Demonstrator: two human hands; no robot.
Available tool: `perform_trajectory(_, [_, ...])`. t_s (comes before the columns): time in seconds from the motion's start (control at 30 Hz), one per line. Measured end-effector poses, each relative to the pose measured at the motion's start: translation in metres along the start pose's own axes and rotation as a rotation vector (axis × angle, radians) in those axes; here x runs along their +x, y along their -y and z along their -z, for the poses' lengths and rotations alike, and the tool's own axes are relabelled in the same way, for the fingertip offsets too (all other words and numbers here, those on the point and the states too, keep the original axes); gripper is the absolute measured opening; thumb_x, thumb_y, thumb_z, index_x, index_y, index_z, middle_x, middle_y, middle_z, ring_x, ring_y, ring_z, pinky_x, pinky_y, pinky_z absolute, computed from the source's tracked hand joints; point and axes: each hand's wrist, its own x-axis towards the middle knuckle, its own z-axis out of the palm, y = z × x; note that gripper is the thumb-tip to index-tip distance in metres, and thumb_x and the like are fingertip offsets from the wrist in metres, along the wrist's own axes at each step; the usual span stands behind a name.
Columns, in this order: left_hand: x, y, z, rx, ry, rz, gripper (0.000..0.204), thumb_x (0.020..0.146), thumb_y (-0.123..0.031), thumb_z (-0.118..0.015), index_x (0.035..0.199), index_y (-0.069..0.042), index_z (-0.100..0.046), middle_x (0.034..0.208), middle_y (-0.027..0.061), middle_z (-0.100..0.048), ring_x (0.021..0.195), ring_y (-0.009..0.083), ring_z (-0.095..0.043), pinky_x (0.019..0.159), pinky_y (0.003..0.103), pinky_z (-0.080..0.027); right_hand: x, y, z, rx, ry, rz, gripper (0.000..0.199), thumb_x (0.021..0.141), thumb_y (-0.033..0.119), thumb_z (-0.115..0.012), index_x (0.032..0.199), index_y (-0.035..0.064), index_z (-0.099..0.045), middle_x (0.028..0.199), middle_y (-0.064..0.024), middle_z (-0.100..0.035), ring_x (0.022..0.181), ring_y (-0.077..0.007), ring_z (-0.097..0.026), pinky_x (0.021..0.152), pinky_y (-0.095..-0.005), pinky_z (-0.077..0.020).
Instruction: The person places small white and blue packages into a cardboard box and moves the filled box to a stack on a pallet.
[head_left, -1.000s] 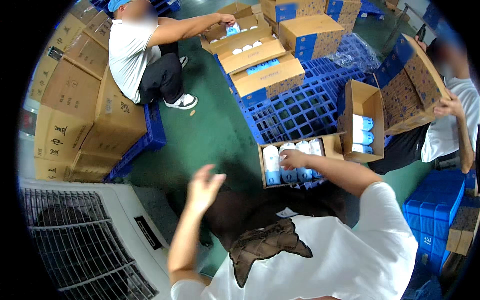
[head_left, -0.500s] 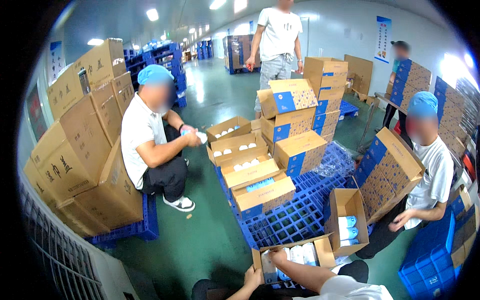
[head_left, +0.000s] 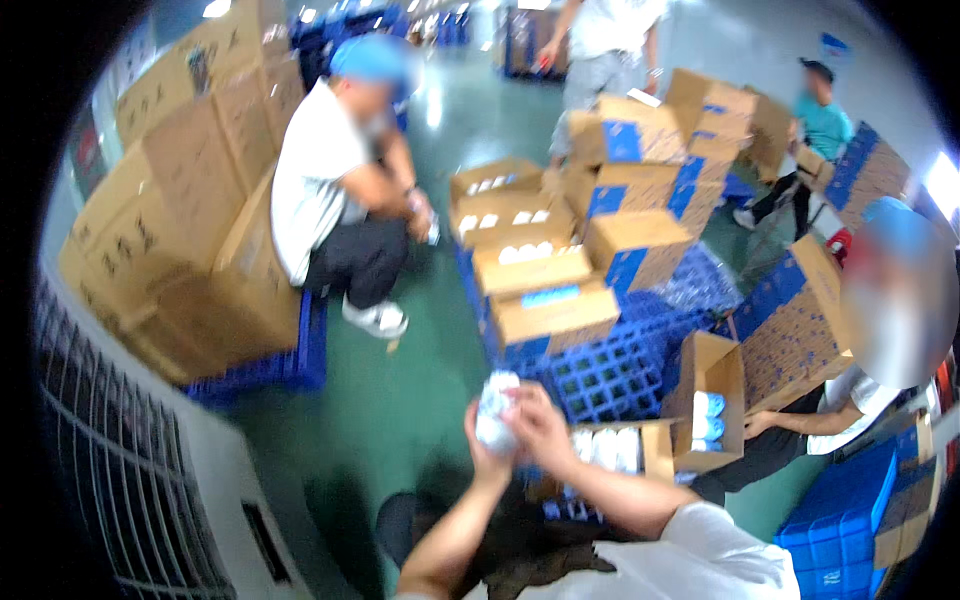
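Observation:
In front of me a white-and-light-blue cylindrical package (head_left: 497,405) is held up, blurred by motion. My left hand (head_left: 484,455) is wrapped round it from the left and below. My right hand (head_left: 541,428) grips it from the right, fingers closed near its upper part. Just right of and below my hands, an open carton (head_left: 659,452) holds several white cylindrical packages (head_left: 615,449), partly hidden by my right forearm. Beside it, another open carton (head_left: 689,400) has white-and-blue packages (head_left: 708,420) inside.
Several open cartons (head_left: 555,318) with packages line a blue pallet (head_left: 610,375) ahead. Left, a crouching person (head_left: 325,190) holds a small package near tall brown cartons (head_left: 180,180). Right, another person (head_left: 835,425) sits by a leaning carton (head_left: 790,300) and blue crate (head_left: 835,520).
My right hand has come out of the near carton and my left hand has left its edge. Both now hold a package up to the left of it. The left person's hands have lowered.

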Motion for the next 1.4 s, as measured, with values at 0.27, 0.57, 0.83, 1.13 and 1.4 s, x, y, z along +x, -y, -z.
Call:
perform_trajectory(0.27, [0.032,-0.029,0.073,0.345,-0.01,-0.015,0.061,0.084,-0.04,-0.055,0.127,-0.001,-0.035,0.119,0.0113,-0.049,0.11,0.0212,-0.049,0.092,0.034,-0.041,0.042,-0.043,-0.025,0.446,0.438,-0.853,0.069,0.082,0.037,-0.064,0.131,-0.0001,-0.034,0.123,-0.0192,-0.047,0.112,-0.0241,-0.047,0.093,-0.0355,-0.0392])
perform_trajectory(0.57, [0.066,-0.018,0.09,0.244,-0.383,0.03,0.061,0.089,-0.049,-0.047,0.121,0.002,-0.044,0.117,0.0126,-0.051,0.106,0.0185,-0.05,0.09,0.032,-0.039,0.043,-0.083,-0.096,-0.414,0.163,-0.394,0.066,0.068,0.053,-0.069,0.096,-0.0041,-0.051,0.086,-0.025,-0.062,0.083,-0.0361,-0.063,0.073,-0.0407,-0.0486])
perform_trajectory(0.83, [0.081,-0.006,0.106,0.129,-0.517,0.094,0.055,0.091,-0.047,-0.046,0.114,0.002,-0.051,0.11,0.0088,-0.055,0.099,0.0166,-0.053,0.084,0.031,-0.042,0.053,-0.114,-0.107,-0.591,0.218,-0.412,0.071,0.068,0.059,-0.065,0.096,-0.0048,-0.052,0.084,-0.0252,-0.063,0.08,-0.0381,-0.063,0.069,-0.0428,-0.0496])
perform_trajectory(1.13, [0.084,0.019,0.083,0.414,-0.088,-0.064,0.062,0.089,-0.051,-0.046,0.123,0.001,-0.037,0.11,0.0114,-0.051,0.1,0.0199,-0.051,0.087,0.032,-0.04,0.033,-0.12,-0.05,-0.157,-0.009,-0.312,0.058,0.069,0.037,-0.076,0.103,-0.0015,-0.05,0.091,-0.0147,-0.062,0.085,-0.024,-0.061,0.077,-0.0338,-0.0473])
perform_trajectory(1.4, [0.035,0.055,0.054,1.407,0.417,0.297,0.088,0.071,-0.038,-0.07,0.135,0.002,-0.025,0.129,0.0231,-0.043,0.118,0.0341,-0.045,0.099,0.041,-0.035,-0.055,-0.063,0.12,0.455,-0.115,-0.622,0.062,0.071,0.017,-0.071,0.123,-0.0006,-0.043,0.112,-0.0097,-0.056,0.102,-0.0188,-0.055,0.088,-0.0326,-0.0445])
